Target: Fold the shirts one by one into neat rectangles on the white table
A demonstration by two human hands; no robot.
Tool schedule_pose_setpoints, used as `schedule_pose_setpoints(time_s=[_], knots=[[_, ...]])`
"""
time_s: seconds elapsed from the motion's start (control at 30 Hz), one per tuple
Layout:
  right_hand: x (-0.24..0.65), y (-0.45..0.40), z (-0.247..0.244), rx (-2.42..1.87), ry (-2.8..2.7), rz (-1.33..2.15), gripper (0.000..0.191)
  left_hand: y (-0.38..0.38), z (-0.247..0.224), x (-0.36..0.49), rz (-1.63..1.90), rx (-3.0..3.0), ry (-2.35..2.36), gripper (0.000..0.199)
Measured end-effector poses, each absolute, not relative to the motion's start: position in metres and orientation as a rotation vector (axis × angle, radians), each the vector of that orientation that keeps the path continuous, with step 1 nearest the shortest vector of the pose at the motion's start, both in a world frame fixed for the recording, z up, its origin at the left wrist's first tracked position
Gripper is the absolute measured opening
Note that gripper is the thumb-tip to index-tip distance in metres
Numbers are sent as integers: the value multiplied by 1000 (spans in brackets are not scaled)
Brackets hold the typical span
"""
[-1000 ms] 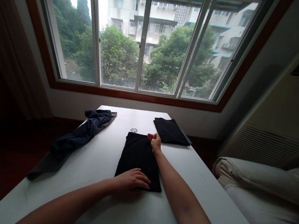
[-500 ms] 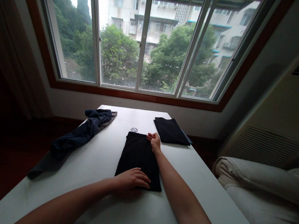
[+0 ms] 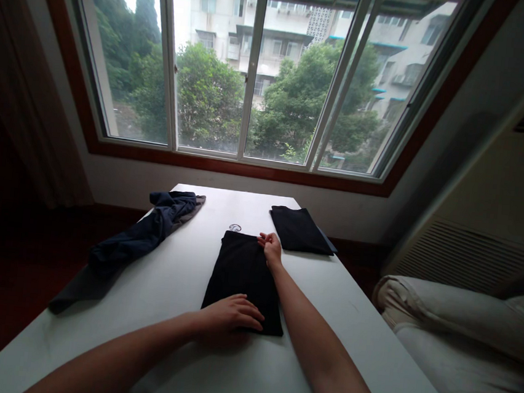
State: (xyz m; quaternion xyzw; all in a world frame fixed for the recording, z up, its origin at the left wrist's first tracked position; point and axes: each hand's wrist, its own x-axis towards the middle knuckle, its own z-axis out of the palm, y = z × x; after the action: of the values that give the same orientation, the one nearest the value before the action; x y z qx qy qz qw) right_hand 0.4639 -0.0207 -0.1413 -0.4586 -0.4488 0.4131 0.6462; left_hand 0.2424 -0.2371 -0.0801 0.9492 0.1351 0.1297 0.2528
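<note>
A folded black cloth [image 3: 243,269] lies flat on the white table [image 3: 178,293], right in front of me. My left hand [image 3: 233,316] rests palm down on its near part, fingers stretched out to the right. At the cloth's far right corner is my right hand [image 3: 269,246], its fingers curled together at the edge; the corner seems pinched between them. A small dark ring-like item [image 3: 235,227] lies just beyond the far edge of the cloth.
Another folded black cloth [image 3: 300,230] lies at the table's far right edge. Crumpled dark blue and grey clothing [image 3: 147,235] spreads along the left edge. A pale padded seat [image 3: 467,327] stands to the right, and a window is beyond the table.
</note>
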Motion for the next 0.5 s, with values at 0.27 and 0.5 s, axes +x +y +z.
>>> schedule_pose_setpoints(time_s=[0.27,0.5], knots=[[465,-10,-152,-1079,-1052,892,14,-237,-82,243,367,2575,367,43],[468,-6,-159,-1052,-1081,857,12,-237,-83,243,367,2578,360,44]])
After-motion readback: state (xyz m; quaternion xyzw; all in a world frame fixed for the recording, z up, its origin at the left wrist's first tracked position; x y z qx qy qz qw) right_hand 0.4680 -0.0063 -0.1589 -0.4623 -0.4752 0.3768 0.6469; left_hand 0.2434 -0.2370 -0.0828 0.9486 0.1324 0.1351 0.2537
